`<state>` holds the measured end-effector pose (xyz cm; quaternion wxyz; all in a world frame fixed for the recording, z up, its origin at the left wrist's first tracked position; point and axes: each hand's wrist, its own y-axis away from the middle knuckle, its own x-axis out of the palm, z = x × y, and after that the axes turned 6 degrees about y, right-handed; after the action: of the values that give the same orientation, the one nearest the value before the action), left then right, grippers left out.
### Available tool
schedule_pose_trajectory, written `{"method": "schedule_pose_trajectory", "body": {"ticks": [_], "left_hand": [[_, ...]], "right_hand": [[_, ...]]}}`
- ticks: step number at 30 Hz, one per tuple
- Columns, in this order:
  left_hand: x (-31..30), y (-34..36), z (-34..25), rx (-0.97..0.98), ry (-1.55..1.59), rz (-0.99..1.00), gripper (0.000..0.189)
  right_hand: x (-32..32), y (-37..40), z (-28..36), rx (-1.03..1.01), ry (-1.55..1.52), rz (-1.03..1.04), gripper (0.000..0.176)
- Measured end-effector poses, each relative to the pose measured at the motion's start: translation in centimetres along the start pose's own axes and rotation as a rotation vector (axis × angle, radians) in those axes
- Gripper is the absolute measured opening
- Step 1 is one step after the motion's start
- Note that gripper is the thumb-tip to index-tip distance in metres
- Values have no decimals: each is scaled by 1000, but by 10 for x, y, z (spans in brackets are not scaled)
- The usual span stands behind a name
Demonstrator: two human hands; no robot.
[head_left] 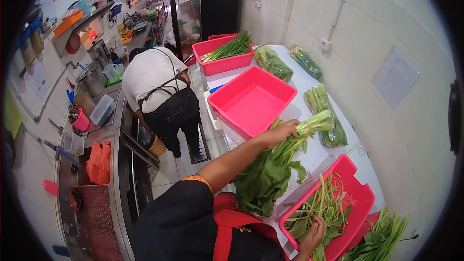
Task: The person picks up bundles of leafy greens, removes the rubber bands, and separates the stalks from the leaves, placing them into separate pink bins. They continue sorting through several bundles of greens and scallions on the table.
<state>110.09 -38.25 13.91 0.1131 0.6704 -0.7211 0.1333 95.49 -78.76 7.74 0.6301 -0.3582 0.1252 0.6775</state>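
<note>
My left hand (281, 133) is wrapped round the pale stems of a bunch of leafy greens (263, 179), whose leaves hang down over the near table edge. Low on the right, my right hand (314, 236) is at a pink bin (360, 195) holding loose stems and leaves (328, 203). Its fingers are bent close together by the leaves; what they hold, if anything, is too small to tell. Beyond my left hand sits an empty pink tub (253, 101). Bagged greens (326, 116) lie to the right of the bunch.
More greens (386, 232) lie right of the bin. Farther back are a pink tub (227, 65) of thin green stalks and wrapped bundles (273, 63). A person (157, 87) bends over at the left, beside a steel counter with a sink (87, 164).
</note>
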Motion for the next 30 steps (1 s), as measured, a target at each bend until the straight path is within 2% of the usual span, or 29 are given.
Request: {"method": "schedule_pose_trajectory", "body": {"ticks": [1, 3, 6, 7, 8, 11, 14, 16, 18, 20, 22, 24, 26, 29, 30], "left_hand": [[11, 6, -15, -64, 305, 182, 53], [45, 17, -38, -87, 492, 345, 60], [96, 9, -23, -215, 516, 522, 67], [116, -7, 12, -289, 576, 494, 68], [137, 3, 8, -409, 515, 560, 66], [189, 0, 74, -563, 526, 525, 46], [213, 8, 86, -668, 503, 449, 39], [220, 1, 104, -638, 421, 387, 34], [227, -15, 122, -669, 373, 375, 30], [223, -28, 147, -778, 392, 364, 26], [220, -42, 163, -947, 497, 328, 23], [216, -48, 168, -984, 532, 365, 21], [220, -39, 154, -868, 300, 342, 21], [223, -35, 152, -869, 375, 333, 19], [227, -30, 143, -800, 371, 353, 20]], "right_hand": [[0, -2, 1, 33, -61, 13, 30], [-2, -10, -1, 93, -180, 41, 30], [-34, -50, 20, -60, -171, 28, 44], [-39, -66, 25, -38, -269, -4, 44], [-45, -81, 26, -18, -367, -41, 45], [-54, -120, -22, 231, -272, 141, 47], [-44, -133, -115, 342, -438, 304, 42], [-58, -122, -34, 393, -231, 291, 41], [-47, -125, -57, 136, -77, 132, 38], [-40, -127, -52, 180, -135, -42, 34], [-50, -133, -58, 229, -12, -40, 39], [-54, -134, -59, 261, 28, -37, 42], [-48, -131, -66, 213, 33, -50, 49], [-47, -135, -73, 93, 17, -75, 44], [-47, -135, -76, 49, 40, -63, 41]]}}
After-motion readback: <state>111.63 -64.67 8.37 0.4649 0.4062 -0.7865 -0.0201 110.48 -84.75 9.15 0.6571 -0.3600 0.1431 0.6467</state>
